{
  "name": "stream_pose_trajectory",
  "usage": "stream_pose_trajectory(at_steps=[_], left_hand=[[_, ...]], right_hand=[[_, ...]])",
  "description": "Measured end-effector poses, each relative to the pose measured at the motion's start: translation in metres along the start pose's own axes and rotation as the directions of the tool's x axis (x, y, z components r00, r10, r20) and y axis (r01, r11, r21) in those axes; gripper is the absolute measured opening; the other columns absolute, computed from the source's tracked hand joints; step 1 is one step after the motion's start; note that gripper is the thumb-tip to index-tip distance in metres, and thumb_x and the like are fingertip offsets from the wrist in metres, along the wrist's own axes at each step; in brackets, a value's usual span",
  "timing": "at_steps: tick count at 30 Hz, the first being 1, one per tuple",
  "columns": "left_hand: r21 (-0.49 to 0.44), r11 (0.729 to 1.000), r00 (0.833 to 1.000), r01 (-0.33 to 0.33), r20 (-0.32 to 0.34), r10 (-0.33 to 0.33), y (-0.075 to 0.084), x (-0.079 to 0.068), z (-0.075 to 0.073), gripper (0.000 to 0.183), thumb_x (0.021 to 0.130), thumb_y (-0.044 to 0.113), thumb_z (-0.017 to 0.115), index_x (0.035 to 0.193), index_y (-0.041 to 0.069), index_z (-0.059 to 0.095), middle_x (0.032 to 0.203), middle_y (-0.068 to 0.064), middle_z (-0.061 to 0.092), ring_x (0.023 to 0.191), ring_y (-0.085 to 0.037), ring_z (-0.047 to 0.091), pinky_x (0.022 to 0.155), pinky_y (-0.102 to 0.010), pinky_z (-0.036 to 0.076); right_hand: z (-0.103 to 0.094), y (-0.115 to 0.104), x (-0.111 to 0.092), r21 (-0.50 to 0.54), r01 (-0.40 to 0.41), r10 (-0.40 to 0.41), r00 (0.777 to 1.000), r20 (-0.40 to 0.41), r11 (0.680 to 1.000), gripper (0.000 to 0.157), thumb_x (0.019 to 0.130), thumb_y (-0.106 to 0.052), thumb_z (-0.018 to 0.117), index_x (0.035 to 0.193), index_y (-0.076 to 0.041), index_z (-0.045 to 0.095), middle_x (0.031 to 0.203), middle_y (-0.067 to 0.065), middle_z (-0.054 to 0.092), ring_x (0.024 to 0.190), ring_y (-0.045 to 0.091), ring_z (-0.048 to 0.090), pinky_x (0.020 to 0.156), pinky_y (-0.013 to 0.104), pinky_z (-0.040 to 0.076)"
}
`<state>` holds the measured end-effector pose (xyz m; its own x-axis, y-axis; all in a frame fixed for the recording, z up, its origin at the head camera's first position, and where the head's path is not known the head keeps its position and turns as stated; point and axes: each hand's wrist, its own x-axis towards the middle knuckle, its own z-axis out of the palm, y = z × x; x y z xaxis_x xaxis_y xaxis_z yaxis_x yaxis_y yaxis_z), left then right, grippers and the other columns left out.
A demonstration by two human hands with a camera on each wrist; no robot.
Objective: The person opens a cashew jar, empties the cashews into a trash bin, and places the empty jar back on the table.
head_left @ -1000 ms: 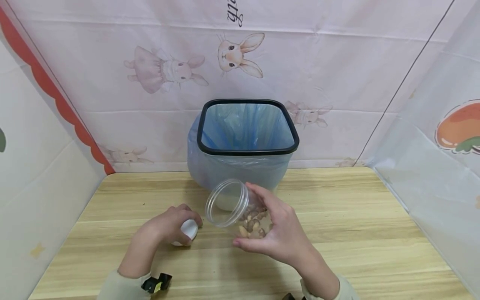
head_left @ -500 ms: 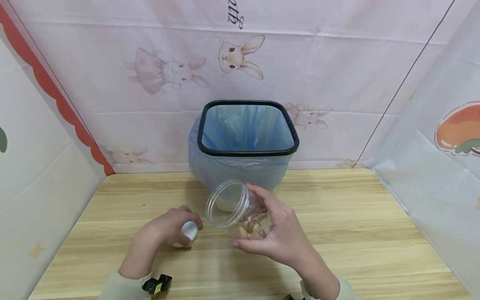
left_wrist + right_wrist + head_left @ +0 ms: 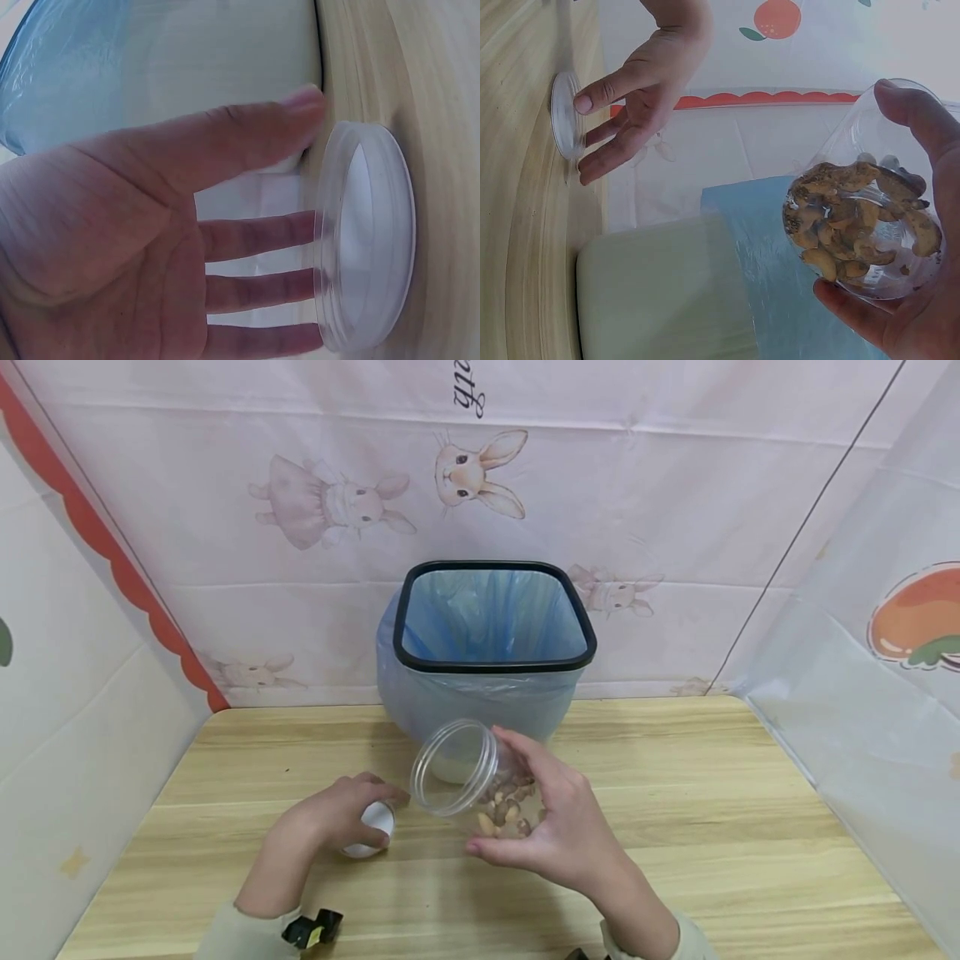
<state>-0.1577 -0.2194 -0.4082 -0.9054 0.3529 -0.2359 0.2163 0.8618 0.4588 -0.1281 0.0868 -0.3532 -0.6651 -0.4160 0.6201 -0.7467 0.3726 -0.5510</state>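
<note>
A: What's at the lower left of the head view?
B: The left hand (image 3: 337, 814), thumb and fingers spread around a round screw lid (image 3: 367, 247) that lies hollow side up on the worktop (image 3: 712, 802). I can't tell whether any fingertip touches it.
A: Why spread?
B: Probably to straddle the rim without gripping.
A: And lower centre?
B: A clear plastic jar (image 3: 489, 781), lidless, tilted with its mouth toward the left, in front of the bag-lined waste bin (image 3: 495, 667). Right of centre, the right hand (image 3: 558, 818) pinches its wall between thumb and curled fingers.
A: Does the tilt spill anything?
B: No; it seems shallow enough to leave the cashew-like nuts (image 3: 847, 232), curved, tan and dark-patched, near the base.
</note>
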Motion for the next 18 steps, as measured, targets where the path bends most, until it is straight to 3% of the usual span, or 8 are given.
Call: stream_pose_trajectory(at_steps=[5,8,14,18], left_hand=[[0.023,0.997,0.994,-0.072,-0.076,0.074,-0.002,-0.002,-0.005,0.046,0.086,0.03,0.078,0.129,0.017,0.067,0.134,-0.013,0.058,0.122,-0.038,0.054,0.097,-0.057,0.048],[0.08,0.987,0.971,-0.136,-0.185,0.149,-0.003,-0.004,-0.011,0.042,0.09,0.034,0.073,0.127,0.014,0.067,0.129,-0.012,0.062,0.118,-0.035,0.059,0.097,-0.055,0.049],[0.19,0.969,0.893,-0.156,-0.392,0.22,0.008,-0.016,-0.026,0.038,0.092,0.041,0.07,0.123,0.019,0.069,0.126,-0.006,0.067,0.116,-0.031,0.063,0.095,-0.054,0.051],[0.2,0.968,0.813,-0.149,-0.533,0.235,0.018,-0.029,-0.036,0.032,0.092,0.037,0.071,0.119,0.019,0.07,0.12,-0.001,0.069,0.111,-0.027,0.066,0.089,-0.052,0.054]], right_hand=[[0.0,0.0,0.0,-0.002,-0.004,0.004,1.0,0.0,1.0,0.105,0.06,-0.046,0.094,0.148,-0.02,0.044,0.128,-0.003,0.066,0.109,0.011,0.065,0.087,0.033,0.056],[-0.001,0.0,0.0,-0.003,-0.002,0.002,1.0,-0.002,1.0,0.105,0.06,-0.046,0.094,0.148,-0.02,0.044,0.126,-0.003,0.066,0.108,0.011,0.065,0.087,0.032,0.056],[-0.001,0.001,0.001,-0.008,0.002,-0.002,1.0,-0.011,1.0,0.105,0.06,-0.048,0.094,0.148,-0.019,0.044,0.125,-0.003,0.067,0.106,0.011,0.066,0.086,0.032,0.056],[-0.001,0.002,0.001,-0.008,0.001,-0.001,1.0,-0.01,1.0,0.105,0.06,-0.048,0.094,0.148,-0.02,0.045,0.127,-0.003,0.066,0.108,0.012,0.065,0.086,0.033,0.056]])
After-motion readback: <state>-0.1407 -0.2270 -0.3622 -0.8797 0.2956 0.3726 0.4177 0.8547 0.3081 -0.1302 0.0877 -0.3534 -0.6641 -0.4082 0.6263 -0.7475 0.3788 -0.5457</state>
